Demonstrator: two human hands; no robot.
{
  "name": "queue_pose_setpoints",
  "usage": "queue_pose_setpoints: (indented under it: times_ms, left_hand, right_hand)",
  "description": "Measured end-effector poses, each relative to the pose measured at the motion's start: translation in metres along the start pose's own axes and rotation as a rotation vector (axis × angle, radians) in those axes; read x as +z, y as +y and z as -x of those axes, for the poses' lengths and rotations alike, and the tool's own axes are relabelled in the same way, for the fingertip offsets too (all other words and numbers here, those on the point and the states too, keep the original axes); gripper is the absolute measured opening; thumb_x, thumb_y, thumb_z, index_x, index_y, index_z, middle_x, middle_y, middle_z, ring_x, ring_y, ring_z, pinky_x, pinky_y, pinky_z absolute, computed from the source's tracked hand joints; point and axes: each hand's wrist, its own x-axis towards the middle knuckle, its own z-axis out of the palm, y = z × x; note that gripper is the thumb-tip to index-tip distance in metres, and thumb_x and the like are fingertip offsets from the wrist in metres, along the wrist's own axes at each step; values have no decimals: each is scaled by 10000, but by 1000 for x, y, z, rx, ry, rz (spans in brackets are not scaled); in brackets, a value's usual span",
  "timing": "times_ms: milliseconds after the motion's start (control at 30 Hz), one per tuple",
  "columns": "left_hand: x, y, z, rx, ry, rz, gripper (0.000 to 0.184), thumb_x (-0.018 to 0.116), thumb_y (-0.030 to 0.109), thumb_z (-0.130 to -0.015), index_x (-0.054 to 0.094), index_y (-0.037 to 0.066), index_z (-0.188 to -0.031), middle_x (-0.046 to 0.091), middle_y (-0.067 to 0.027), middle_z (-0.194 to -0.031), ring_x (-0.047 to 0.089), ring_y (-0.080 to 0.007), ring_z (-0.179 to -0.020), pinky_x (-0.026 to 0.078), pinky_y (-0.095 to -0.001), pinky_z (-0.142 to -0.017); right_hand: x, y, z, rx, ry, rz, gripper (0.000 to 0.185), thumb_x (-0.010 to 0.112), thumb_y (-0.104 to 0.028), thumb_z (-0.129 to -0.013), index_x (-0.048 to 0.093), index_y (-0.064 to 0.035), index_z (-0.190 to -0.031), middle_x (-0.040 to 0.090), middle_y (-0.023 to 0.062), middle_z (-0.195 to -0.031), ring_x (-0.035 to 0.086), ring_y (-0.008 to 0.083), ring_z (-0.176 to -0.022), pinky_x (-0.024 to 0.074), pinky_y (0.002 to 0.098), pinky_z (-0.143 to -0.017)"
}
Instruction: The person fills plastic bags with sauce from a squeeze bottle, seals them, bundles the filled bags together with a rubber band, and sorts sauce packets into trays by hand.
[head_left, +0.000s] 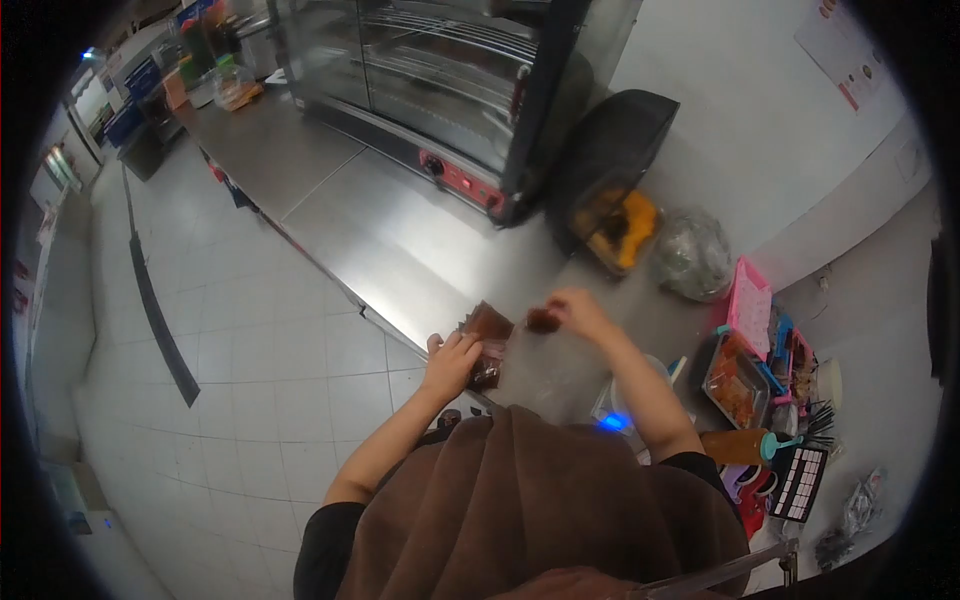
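Note:
A stack of glossy reddish-brown packets (490, 325) lies near the front edge of the steel counter, with a pale band across its middle. My left hand (456, 362) holds the stack from its left side, fingers bent over it and the thumb apart. To the right, my right hand (582, 314) pinches a small dark reddish-brown packet (542, 320) just above the counter, apart from the stack. The contents of the packets are too blurred to tell.
A glass-fronted warming cabinet (440, 100) stands on the steel counter (375, 215). To the right are a black bin with orange contents (625, 230), a clear plastic bag (693, 255), a pink basket (750, 305), a metal food tray (735, 385) and a brown squeeze bottle (735, 446).

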Motion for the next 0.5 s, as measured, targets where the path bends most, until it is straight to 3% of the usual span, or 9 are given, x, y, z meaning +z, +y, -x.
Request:
queue_pose_setpoints:
  times_ms: [67,200,367,433,500]
  left_hand:
    - [3,-1,0,15,48,39,267,532,23,-736,547,119,-985,575,-8,-1150,523,-183,-982,310,-481,-822]
    - [4,-2,0,37,71,47,267,535,32,-737,550,120,-988,575,-2,-1149,525,-178,-977,310,-477,-820]
    - [6,-4,-2,53,68,33,282,542,38,-733,560,123,-1000,577,11,-1141,528,-167,-976,311,-470,-819]
    - [7,-5,-3,61,73,31,283,549,47,-733,563,126,-1005,578,13,-1140,528,-166,-976,311,-466,-816]
    - [7,-6,-4,68,79,44,281,554,57,-737,564,128,-1009,577,17,-1143,529,-165,-974,310,-464,-813]
  right_hand:
    - [-7,-29,8,196,8,-124,127,631,-58,-764,646,-2,-877,635,158,-867,594,336,-843,469,395,-768]
    - [-2,-15,-4,204,194,-24,131,610,-57,-775,661,-6,-885,639,174,-901,601,339,-868,468,395,-784]
    - [12,-66,-20,147,517,5,129,585,-53,-778,667,-9,-868,641,178,-924,600,348,-878,469,404,-782]
    - [46,-72,-21,0,504,-77,129,593,-49,-766,665,-4,-863,641,183,-921,599,347,-874,470,400,-782]
    - [79,-72,-21,42,364,-132,137,606,-53,-751,677,-18,-863,647,178,-871,606,345,-834,480,398,-761]
